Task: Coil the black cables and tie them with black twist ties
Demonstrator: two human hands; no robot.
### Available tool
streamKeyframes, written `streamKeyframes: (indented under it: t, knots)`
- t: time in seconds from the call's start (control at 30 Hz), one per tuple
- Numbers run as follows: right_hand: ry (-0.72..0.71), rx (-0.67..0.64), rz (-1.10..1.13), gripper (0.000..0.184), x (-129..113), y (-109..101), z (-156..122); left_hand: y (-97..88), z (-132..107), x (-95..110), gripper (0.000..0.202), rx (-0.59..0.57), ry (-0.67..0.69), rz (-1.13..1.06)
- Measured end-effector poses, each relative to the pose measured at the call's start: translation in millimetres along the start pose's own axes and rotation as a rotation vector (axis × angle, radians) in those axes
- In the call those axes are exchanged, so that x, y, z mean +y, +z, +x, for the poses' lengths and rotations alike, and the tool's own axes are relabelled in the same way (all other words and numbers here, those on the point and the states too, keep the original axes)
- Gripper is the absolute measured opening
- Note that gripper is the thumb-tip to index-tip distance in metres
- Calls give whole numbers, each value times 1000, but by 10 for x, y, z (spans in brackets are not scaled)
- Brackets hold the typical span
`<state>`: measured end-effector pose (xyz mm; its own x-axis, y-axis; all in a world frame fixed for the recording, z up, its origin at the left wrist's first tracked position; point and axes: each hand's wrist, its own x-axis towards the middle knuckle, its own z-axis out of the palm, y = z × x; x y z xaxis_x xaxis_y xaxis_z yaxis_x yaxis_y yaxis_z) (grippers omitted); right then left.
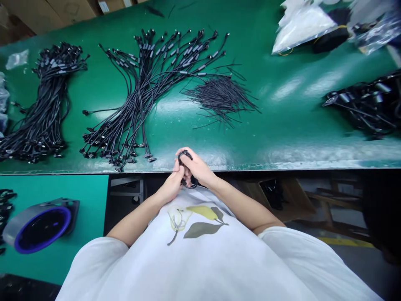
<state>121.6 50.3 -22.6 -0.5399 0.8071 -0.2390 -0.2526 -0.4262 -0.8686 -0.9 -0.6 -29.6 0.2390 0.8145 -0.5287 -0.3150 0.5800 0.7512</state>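
A black cable (195, 183), wound into a small coil, is held in front of my chest at the table's near edge. My right hand (198, 167) is closed around the upper part of the coil, with a loop of it showing over the fingers. My left hand (171, 184) pinches the coil from the other side, its fingers partly hidden. Beyond my hands spreads a loose bundle of black cables (140, 94) with connectors at both ends. To its right lies a heap of thin black ties (221, 95).
Another cable bundle (52, 100) lies at the left. On the far right are bagged black parts (372, 104), with a white plastic bag (300, 27) behind them. A purple-rimmed round container (67, 219) stands on a lower green surface. Cardboard boxes (67, 12) stand behind the table.
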Motion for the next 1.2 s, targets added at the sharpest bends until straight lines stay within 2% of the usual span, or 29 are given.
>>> streamKeyframes:
  t: [0.07, 0.13, 0.23, 0.37, 0.5, 0.6, 0.7, 0.77, 0.87, 0.93, 1.0, 1.07, 1.13, 1.2]
  knots:
    - [-70, 38, -35, 34, -10, 7, 7, 15, -31, -42, 45, -9, 21, 17]
    - [-120, 22, -112, 34, -37, -6, 16, 11, -73, -33, 45, -107, -18, 3]
    - [-106, -74, -180, 38, -102, -49, 23, -8, -142, 62, 41, -265, -143, -7]
    - [-15, -251, -64, 40, -259, -80, 3, -9, -204, 210, 37, -388, -204, -70]
    - [-5, -311, 88, 30, -411, -20, -26, 63, -224, 257, 36, -477, -263, -112]
    - [-24, -333, 130, 28, -454, 35, -20, 152, -238, 253, 27, -490, -241, -154]
    - [-14, -287, 209, 31, -482, 36, 5, 221, -261, 279, 22, -455, -205, -207]
    - [-25, -250, 249, 32, -515, 19, 13, 250, -272, 320, 27, -431, -155, -191]
    - [-40, -198, 272, 35, -559, 19, 0, 286, -271, 376, 45, -400, -64, -112]
    - [-49, -158, 259, 34, -561, 42, -12, 308, -258, 384, 51, -362, -46, -77]
    - [-60, -150, 188, 33, -556, 49, -15, 315, -232, 366, 49, -338, -44, -50]
    - [-125, -152, 9, 32, -575, 1, -7, 287, -188, 336, 46, -322, -10, -9]
    - [-313, -67, -298, 31, -635, -116, 0, 216, -123, 317, 44, -258, 54, 32]
    - [-575, 19, -716, 33, -705, -267, -14, 113, -45, 323, 42, -190, 79, 80]
